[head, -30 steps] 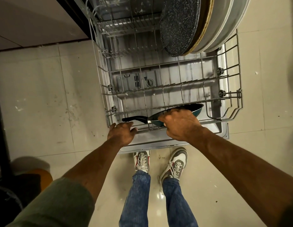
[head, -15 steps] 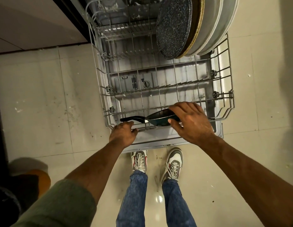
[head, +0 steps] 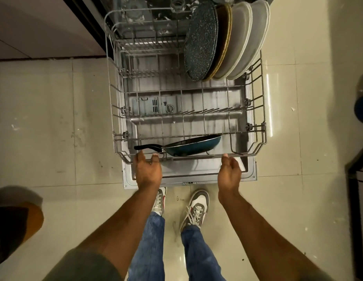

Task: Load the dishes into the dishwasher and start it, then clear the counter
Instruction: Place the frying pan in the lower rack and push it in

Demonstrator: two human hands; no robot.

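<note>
My left hand point(head: 148, 173): at the near rail of the lower rack point(head: 115, 110), fingertips up against the front wire just below the pan handle point(head: 148, 147); fingers slightly bent, and I cannot tell whether they hook the wire or only touch it.
My right hand point(head: 229, 173): at the same front rail, further right, fingers loosely bent with the tips at the wire; it holds nothing that I can see.
Frying pan point(head: 193, 146): blue outside, dark inside, lying tilted on its side along the front row of the rack, black handle pointing to my left; neither hand is on it.
Plates: four stand on edge at the back right of the rack, a dark speckled plate point(head: 200, 40) nearest the middle, then a brown plate point(head: 224, 37), then two white plates point(head: 242, 39).
Dishwasher door point(head: 196, 175): lying open flat under the pulled-out rack, detergent dispenser point(head: 154, 105) showing through the wires.
My feet: sneakers point(head: 196, 209) on the pale floor tiles point(head: 54, 118), just before the door's edge.
</note>
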